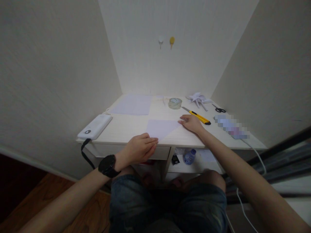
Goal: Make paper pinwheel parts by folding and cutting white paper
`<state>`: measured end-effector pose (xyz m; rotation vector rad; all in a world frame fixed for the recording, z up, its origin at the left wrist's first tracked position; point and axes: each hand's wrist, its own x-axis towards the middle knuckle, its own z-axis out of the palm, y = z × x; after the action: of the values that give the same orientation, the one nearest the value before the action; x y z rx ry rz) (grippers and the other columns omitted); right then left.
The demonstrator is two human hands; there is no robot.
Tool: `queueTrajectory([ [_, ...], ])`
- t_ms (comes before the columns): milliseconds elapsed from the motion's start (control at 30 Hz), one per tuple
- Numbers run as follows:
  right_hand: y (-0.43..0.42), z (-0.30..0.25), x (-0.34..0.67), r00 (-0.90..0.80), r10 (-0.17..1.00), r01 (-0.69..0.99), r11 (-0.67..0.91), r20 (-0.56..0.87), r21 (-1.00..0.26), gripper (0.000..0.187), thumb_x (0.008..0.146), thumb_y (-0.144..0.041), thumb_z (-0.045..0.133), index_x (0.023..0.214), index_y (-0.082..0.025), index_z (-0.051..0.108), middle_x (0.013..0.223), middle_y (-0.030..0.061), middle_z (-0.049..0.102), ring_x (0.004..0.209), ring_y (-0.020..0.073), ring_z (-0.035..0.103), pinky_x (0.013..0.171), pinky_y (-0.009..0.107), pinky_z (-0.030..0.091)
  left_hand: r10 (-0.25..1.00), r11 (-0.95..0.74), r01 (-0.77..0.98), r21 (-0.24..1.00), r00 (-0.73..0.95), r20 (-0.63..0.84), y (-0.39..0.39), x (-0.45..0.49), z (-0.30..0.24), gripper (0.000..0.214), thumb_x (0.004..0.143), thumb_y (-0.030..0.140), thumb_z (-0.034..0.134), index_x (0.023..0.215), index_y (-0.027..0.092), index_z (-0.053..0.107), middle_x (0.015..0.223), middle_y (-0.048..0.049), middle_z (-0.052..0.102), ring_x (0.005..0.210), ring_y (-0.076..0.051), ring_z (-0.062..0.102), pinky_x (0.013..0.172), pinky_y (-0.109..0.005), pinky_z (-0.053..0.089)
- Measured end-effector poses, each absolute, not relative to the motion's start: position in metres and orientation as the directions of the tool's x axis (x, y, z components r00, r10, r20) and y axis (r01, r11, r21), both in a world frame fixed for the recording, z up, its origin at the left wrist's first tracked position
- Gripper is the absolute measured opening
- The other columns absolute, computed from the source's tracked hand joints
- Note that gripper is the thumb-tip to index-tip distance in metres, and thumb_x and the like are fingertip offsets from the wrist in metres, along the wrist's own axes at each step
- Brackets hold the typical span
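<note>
A pale sheet of paper [162,127] lies on the white desk near its front edge, one side slanting from its right corner down to its lower left. My left hand [142,147], with a black watch on the wrist, pinches the lower corner at the desk's edge. At the right corner, my right hand [190,123] holds the paper between thumb and fingers. Just behind the right hand is a yellow utility knife [198,116] with its blade out. A roll of clear tape [175,103] sits farther back.
A stack of paper [132,104] lies at the back left. The white power bank-like device [95,127] rests at the left edge. Folded paper pieces [198,98], scissors [220,109] and a phone [230,127] with a cable are on the right. A bottle [189,157] stands on the shelf below.
</note>
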<state>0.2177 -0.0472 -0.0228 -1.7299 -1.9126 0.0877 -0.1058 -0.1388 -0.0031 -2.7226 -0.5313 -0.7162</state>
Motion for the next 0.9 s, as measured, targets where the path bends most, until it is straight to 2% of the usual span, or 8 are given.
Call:
queueTrajectory([
  [100, -0.046, -0.024, 0.218, -0.002, 0.937, 0.889, 0.162, 0.351, -0.427, 0.036, 0.086, -0.037, 0.067, 0.113, -0.014, 0.074, 0.122, 0.0104, 0.072, 0.117, 0.0253, 0.065, 0.102, 0.035, 0.047, 0.262, -0.901, 0.401, -0.164, 0.806, 0.530, -0.139, -0.106, -0.001, 0.025, 0.095, 0.018, 0.048, 0.100, 0.014, 0.073, 0.107, -0.0075, 0.076, 0.078, -0.017, 0.064, 0.071, -0.033, 0.056],
  [200, -0.046, -0.025, 0.218, 0.018, 0.937, 0.884, 0.147, 0.348, -0.443, 0.035, 0.085, -0.037, 0.067, 0.111, -0.016, 0.075, 0.122, 0.0108, 0.072, 0.117, 0.0260, 0.065, 0.102, 0.037, 0.047, 0.293, -0.888, 0.446, -0.113, 0.737, 0.609, -0.140, -0.094, -0.002, 0.024, 0.095, 0.019, 0.049, 0.091, 0.015, 0.072, 0.099, -0.0072, 0.077, 0.078, -0.018, 0.065, 0.073, -0.035, 0.056],
  [267, -0.046, -0.025, 0.217, 0.012, 0.933, 0.884, 0.158, 0.359, -0.439, 0.034, 0.085, -0.036, 0.067, 0.111, -0.016, 0.075, 0.122, 0.0115, 0.072, 0.117, 0.0264, 0.065, 0.103, 0.038, 0.046, 0.340, -0.862, 0.500, -0.080, 0.689, 0.640, -0.141, -0.080, -0.007, 0.025, 0.095, 0.021, 0.048, 0.100, 0.014, 0.072, 0.102, -0.0089, 0.077, 0.087, -0.020, 0.068, 0.080, -0.038, 0.057],
  [367, -0.048, -0.026, 0.217, -0.011, 0.926, 0.884, 0.186, 0.378, -0.429, 0.032, 0.087, -0.033, 0.065, 0.110, -0.015, 0.076, 0.119, 0.0127, 0.073, 0.115, 0.0265, 0.066, 0.102, 0.038, 0.047, 0.404, -0.832, 0.547, -0.087, 0.706, 0.582, -0.142, -0.060, -0.016, 0.032, 0.095, 0.025, 0.048, 0.116, 0.010, 0.067, 0.118, -0.0150, 0.071, 0.111, -0.026, 0.066, 0.094, -0.043, 0.055],
  [600, -0.061, -0.016, 0.214, -0.006, 0.935, 0.900, 0.160, 0.356, -0.406, 0.034, 0.089, -0.019, 0.054, 0.115, -0.012, 0.074, 0.120, 0.0126, 0.073, 0.111, 0.0245, 0.068, 0.098, 0.032, 0.048, 0.411, -0.838, 0.536, -0.099, 0.740, 0.532, -0.137, -0.059, -0.027, 0.035, 0.098, 0.023, 0.043, 0.122, 0.008, 0.064, 0.126, -0.0157, 0.068, 0.122, -0.026, 0.062, 0.106, -0.042, 0.050],
  [733, -0.059, 0.004, 0.193, -0.098, 0.959, 0.941, 0.177, 0.267, -0.290, 0.043, 0.091, -0.031, 0.053, 0.128, -0.012, 0.067, 0.118, 0.0148, 0.073, 0.107, 0.0274, 0.069, 0.093, 0.035, 0.049, 0.404, -0.858, 0.507, -0.086, 0.768, 0.497, -0.133, -0.066, -0.030, 0.037, 0.099, 0.024, 0.041, 0.128, 0.008, 0.060, 0.132, -0.0163, 0.065, 0.127, -0.026, 0.059, 0.111, -0.044, 0.045],
  [833, -0.054, 0.020, 0.176, -0.190, 0.971, 0.969, 0.210, 0.147, -0.130, 0.052, 0.086, -0.049, 0.061, 0.123, -0.013, 0.070, 0.120, 0.0184, 0.072, 0.111, 0.0338, 0.066, 0.092, 0.039, 0.049, 0.390, -0.865, 0.492, -0.101, 0.784, 0.482, -0.133, -0.067, -0.034, 0.039, 0.100, 0.023, 0.040, 0.131, 0.007, 0.057, 0.137, -0.0174, 0.061, 0.132, -0.027, 0.054, 0.114, -0.045, 0.042],
  [900, -0.050, 0.028, 0.168, -0.198, 0.978, 0.977, 0.202, 0.064, -0.068, 0.055, 0.082, -0.053, 0.066, 0.119, -0.013, 0.072, 0.121, 0.0193, 0.071, 0.112, 0.0359, 0.065, 0.091, 0.040, 0.049, 0.388, -0.865, 0.490, -0.110, 0.791, 0.473, -0.133, -0.068, -0.035, 0.040, 0.100, 0.023, 0.040, 0.133, 0.007, 0.056, 0.139, -0.0184, 0.059, 0.134, -0.027, 0.052, 0.115, -0.047, 0.040],
])
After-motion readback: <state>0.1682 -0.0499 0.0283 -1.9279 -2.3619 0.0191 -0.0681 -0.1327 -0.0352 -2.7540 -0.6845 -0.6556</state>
